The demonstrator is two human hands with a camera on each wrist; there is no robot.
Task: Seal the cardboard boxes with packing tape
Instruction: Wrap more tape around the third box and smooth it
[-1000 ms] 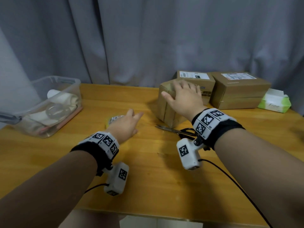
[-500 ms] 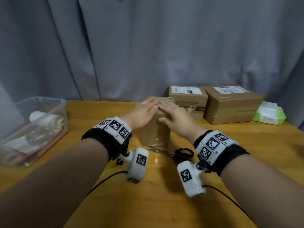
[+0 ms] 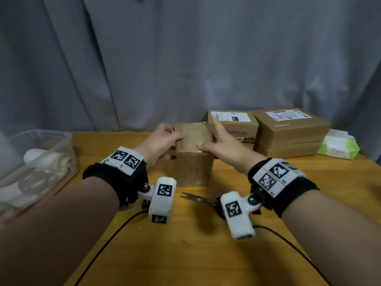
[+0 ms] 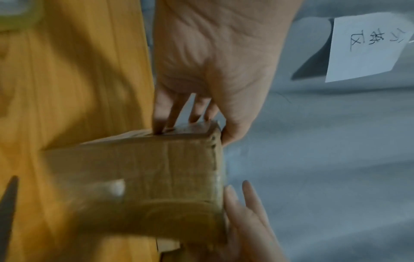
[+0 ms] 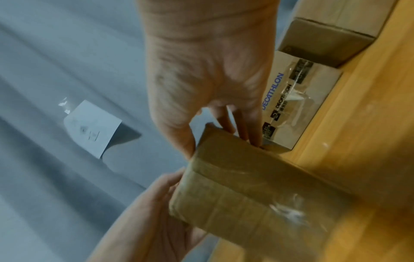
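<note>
Cardboard box (image 3: 193,153): small, taped, stands upright on wooden table (image 3: 206,254), mid-table, between both hands.
Left hand (image 3: 159,144): on box's left side, thumb over top edge, fingers curled against side wall; gripping it.
Right hand (image 3: 221,147): on box's right side, thumb on top near front edge, index finger raised and straight, other fingers down right wall; gripping it.
Scissors (image 3: 198,198): flat on table, just in front of box, partly hidden by wrist camera.
2 labelled boxes (image 3: 288,133): behind-right, side by side; nearer one just beside right hand.
Tissue pack (image 3: 338,146): far right.
Plastic bin (image 3: 37,170): left edge.
Grey curtain (image 3: 185,58): backdrop.
</note>
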